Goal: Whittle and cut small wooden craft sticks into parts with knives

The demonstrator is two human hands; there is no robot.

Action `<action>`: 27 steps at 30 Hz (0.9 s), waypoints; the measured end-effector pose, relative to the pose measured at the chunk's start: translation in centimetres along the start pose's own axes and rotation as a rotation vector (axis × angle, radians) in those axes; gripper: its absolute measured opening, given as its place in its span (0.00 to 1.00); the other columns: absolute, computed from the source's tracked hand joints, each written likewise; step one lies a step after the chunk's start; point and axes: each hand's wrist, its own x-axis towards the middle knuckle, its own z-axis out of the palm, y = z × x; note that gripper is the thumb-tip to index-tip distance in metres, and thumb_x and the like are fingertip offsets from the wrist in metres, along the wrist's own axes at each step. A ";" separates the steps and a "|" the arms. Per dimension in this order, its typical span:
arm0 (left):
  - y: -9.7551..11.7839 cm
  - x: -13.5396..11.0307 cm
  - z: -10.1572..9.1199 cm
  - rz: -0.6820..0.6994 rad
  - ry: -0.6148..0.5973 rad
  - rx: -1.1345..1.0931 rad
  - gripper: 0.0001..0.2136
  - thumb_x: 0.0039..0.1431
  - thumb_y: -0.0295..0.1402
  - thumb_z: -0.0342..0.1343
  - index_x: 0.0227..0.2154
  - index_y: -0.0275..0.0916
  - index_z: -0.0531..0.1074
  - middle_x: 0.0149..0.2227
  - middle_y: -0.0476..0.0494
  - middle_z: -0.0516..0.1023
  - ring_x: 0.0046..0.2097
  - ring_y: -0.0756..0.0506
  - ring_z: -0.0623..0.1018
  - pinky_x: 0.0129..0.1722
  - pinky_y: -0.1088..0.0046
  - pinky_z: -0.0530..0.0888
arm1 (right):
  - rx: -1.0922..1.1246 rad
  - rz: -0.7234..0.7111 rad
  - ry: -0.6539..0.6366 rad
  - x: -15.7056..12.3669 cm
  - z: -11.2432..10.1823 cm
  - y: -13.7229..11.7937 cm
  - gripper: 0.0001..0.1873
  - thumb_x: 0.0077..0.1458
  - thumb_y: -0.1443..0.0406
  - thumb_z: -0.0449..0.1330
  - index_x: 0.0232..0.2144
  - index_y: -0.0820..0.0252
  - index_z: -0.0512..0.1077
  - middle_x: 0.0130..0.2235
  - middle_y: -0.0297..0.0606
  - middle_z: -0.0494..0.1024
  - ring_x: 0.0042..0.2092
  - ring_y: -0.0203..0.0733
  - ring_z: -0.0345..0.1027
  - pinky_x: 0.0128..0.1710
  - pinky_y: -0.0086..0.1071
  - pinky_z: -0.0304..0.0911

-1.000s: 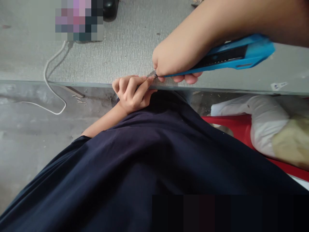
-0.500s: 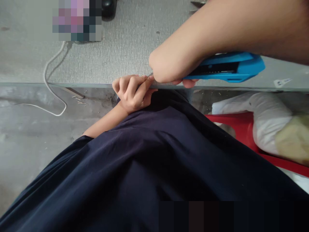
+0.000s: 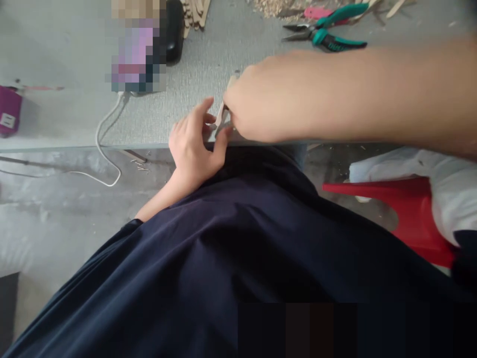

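Note:
My left hand is at the table's front edge, its thumb and fingers apart around a gap. Just right of its fingers, a pale flat wooden stick slants up from the tabletop. My right hand comes in from the right with curled fingers at the stick, which seems pinched there; its fingertips are mostly hidden. A small greyish piece shows between the two hands, too blurred to name. The blue utility knife is out of sight.
Green-handled pliers lie behind my right forearm, near a pink-handled tool and wood shavings. Several wooden sticks, a black case and a white cable are left. A red stool stands below right.
My left hand has gone from closed fingers to spread ones. My right wrist has straightened, and the blue utility knife it held no longer shows. The view has tilted, revealing more of the tabletop.

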 end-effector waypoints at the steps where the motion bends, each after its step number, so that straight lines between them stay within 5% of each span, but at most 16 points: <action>1: 0.2 0.8 -0.4 -0.064 -0.043 -0.030 0.20 0.70 0.49 0.56 0.55 0.43 0.74 0.38 0.44 0.84 0.36 0.46 0.80 0.42 0.61 0.73 | -0.219 -0.022 0.000 -0.6 -0.2 0.5 0.09 0.64 0.69 0.63 0.44 0.69 0.80 0.51 0.59 0.82 0.56 0.79 0.77 0.53 0.68 0.72; 4: 0.3 3.2 -0.7 -0.183 -0.157 -0.092 0.09 0.71 0.41 0.57 0.42 0.44 0.78 0.31 0.50 0.83 0.32 0.49 0.80 0.38 0.68 0.73 | -0.347 -0.120 0.160 -1.8 -0.1 2.6 0.19 0.70 0.64 0.55 0.59 0.61 0.75 0.50 0.56 0.83 0.53 0.76 0.80 0.47 0.63 0.75; 10: 1.4 5.6 0.1 -0.266 -0.134 -0.151 0.06 0.66 0.29 0.58 0.32 0.42 0.76 0.27 0.51 0.82 0.28 0.52 0.79 0.31 0.73 0.70 | -0.316 -0.254 0.337 -1.6 0.9 5.4 0.22 0.73 0.59 0.51 0.59 0.61 0.75 0.49 0.58 0.84 0.52 0.71 0.82 0.47 0.56 0.76; 19: 1.4 5.6 0.8 -0.242 -0.112 0.128 0.14 0.66 0.36 0.57 0.24 0.42 0.69 0.23 0.50 0.74 0.26 0.51 0.69 0.32 0.67 0.59 | -0.132 -0.299 0.328 0.6 3.3 7.4 0.27 0.76 0.54 0.46 0.65 0.63 0.68 0.58 0.58 0.80 0.54 0.62 0.79 0.50 0.45 0.69; 27: 1.3 5.5 0.8 -0.300 -0.120 0.119 0.18 0.67 0.34 0.57 0.20 0.41 0.63 0.21 0.52 0.66 0.26 0.51 0.62 0.32 0.66 0.55 | -0.013 -0.300 0.364 1.7 5.5 7.4 0.28 0.77 0.54 0.42 0.64 0.65 0.67 0.57 0.57 0.80 0.53 0.57 0.77 0.50 0.42 0.66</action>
